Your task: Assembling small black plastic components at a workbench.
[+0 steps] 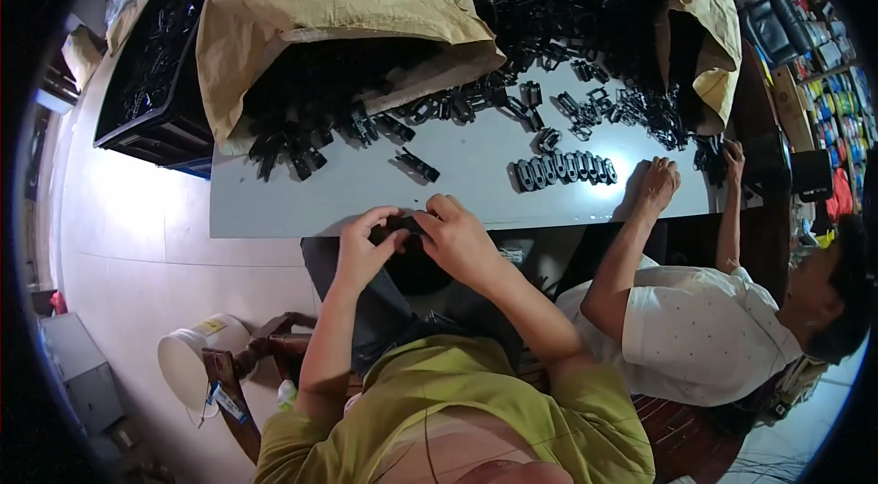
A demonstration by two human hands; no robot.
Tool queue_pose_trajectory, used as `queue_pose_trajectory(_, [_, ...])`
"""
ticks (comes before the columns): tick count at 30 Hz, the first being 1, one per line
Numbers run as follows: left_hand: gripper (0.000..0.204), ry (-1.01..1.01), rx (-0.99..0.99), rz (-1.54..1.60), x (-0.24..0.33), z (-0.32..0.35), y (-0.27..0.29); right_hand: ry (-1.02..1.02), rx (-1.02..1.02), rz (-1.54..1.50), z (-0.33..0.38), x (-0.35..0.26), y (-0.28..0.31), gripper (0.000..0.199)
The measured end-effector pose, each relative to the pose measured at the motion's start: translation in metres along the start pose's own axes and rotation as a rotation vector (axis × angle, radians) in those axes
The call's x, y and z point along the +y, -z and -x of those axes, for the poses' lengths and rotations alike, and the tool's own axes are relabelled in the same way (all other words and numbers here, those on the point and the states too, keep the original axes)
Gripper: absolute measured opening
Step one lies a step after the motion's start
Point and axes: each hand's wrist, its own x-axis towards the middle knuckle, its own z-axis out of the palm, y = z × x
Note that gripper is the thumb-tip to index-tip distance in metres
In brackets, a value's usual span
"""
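— Start on the left: there's a white bucket [194,362] on the floor and a black crate [155,73] of parts beside the table [274,201]. Then that big tan paper sack [320,4] lying open, black plastic pieces spilling out of its mouth.

— And the person in the green shirt?

— Both hands are together at the near table edge. The left hand [364,244] and the right hand [457,237] are closed on one small black part [401,226], fingers pinching it from either side, held just past the table edge, over the lap.

— Looks risky there.

— I'd say so. If the grip slips while they press it, the piece likely drops to the floor rather than the tabletop.

— Further right?

— A neat row of finished-looking clips [565,170], and a co-worker's hand [654,187] resting flat just beside it. Behind lies a loose pile [622,105] and a second sack [709,45]. A careless sweep of that hand could scatter the row into the pile.
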Motion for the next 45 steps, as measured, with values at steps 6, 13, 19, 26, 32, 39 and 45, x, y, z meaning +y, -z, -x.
queue_pose_trajectory(6, [0.021,-0.062,0.061,-0.060,0.009,-0.003,-0.005,-0.031,0.112,-0.047,0.000,0.003,-0.002,0.030])
queue_pose_trajectory(13, [0.021,-0.042,-0.053,0.173,0.016,-0.002,-0.004,-0.378,-0.206,-0.487,0.003,0.019,0.017,0.032])
queue_pose_trajectory(19, [0.015,-0.026,0.116,0.268,0.014,-0.006,0.003,-0.102,0.249,0.119,-0.043,0.065,0.022,0.026])
queue_pose_trajectory(26, [0.010,-0.091,0.177,0.056,0.003,-0.034,0.030,-0.063,0.196,0.534,-0.045,0.074,0.015,0.028])
queue_pose_trajectory(32, [0.035,-0.468,0.325,-0.967,0.036,-0.087,0.034,-0.109,0.158,0.419,-0.022,0.052,0.011,0.028])
queue_pose_trajectory(39, [0.033,-0.538,0.239,-1.317,0.032,-0.111,0.046,-0.626,0.262,0.681,-0.016,0.119,0.090,0.015])
queue_pose_trajectory(45, [0.030,-0.600,0.230,-1.314,0.027,-0.112,0.044,-0.515,0.204,0.624,-0.021,0.121,0.072,0.017])
